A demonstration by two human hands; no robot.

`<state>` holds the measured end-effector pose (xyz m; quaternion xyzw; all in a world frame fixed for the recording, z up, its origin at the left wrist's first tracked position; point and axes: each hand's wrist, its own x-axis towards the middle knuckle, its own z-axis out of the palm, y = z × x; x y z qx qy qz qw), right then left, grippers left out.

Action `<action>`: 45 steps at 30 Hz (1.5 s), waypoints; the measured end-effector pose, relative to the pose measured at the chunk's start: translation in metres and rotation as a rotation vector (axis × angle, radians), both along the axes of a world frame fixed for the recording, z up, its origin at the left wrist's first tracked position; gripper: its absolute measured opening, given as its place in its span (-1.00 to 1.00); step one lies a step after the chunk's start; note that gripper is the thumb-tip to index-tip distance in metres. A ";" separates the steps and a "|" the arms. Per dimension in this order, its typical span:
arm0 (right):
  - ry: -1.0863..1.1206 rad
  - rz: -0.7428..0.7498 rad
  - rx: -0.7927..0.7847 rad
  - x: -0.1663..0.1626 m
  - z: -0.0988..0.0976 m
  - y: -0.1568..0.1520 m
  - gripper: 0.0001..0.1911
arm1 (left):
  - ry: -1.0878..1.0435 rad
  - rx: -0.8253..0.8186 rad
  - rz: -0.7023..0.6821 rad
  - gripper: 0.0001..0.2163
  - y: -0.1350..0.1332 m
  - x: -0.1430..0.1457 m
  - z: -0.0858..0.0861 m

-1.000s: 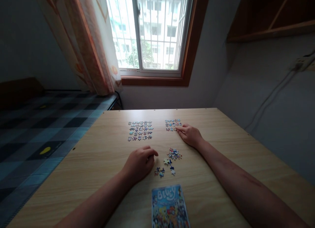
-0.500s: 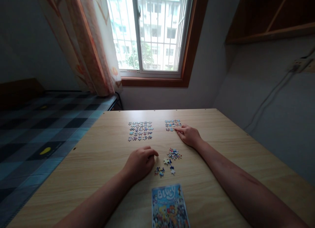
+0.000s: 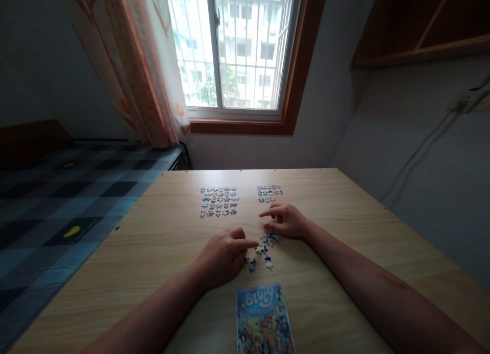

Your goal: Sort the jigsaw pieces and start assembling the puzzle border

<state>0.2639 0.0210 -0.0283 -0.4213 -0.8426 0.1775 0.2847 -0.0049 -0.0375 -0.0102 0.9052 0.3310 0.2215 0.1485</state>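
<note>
The left hand [image 3: 225, 254] and right hand [image 3: 287, 220] were well apart over the table [image 3: 153, 231]. The left extended its index finger beside the loose pieces [image 3: 268, 262]; whether it gripped one could not be told. The right, thumb and index finger parted, lay at the far edge of the pile [image 3: 271, 238]. Beyond were the left grid [image 3: 226, 199] and right grid [image 3: 265, 193] of pieces; the box [image 3: 264, 318] lay nearest the viewer.

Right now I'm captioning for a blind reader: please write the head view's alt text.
A bare left hand points toward loose multicoloured jigsaw pieces, a bare right hand beside them, on a pale wooden table; beyond lie two gridded piece groups, nearer a blue illustrated rectangle titled BLUEY.
</note>
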 end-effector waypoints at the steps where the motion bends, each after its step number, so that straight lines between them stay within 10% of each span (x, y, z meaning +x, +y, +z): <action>1: 0.004 0.017 -0.017 -0.001 0.001 -0.001 -0.67 | 0.014 0.009 -0.013 -0.64 0.000 0.000 0.000; 24: -0.017 -0.261 0.138 0.004 -0.012 0.012 -0.95 | 0.143 0.103 -0.013 -0.61 0.001 0.002 -0.003; 45: -0.180 -0.347 0.141 0.039 -0.011 0.019 -0.78 | 0.144 0.109 0.010 -0.61 0.000 0.002 -0.005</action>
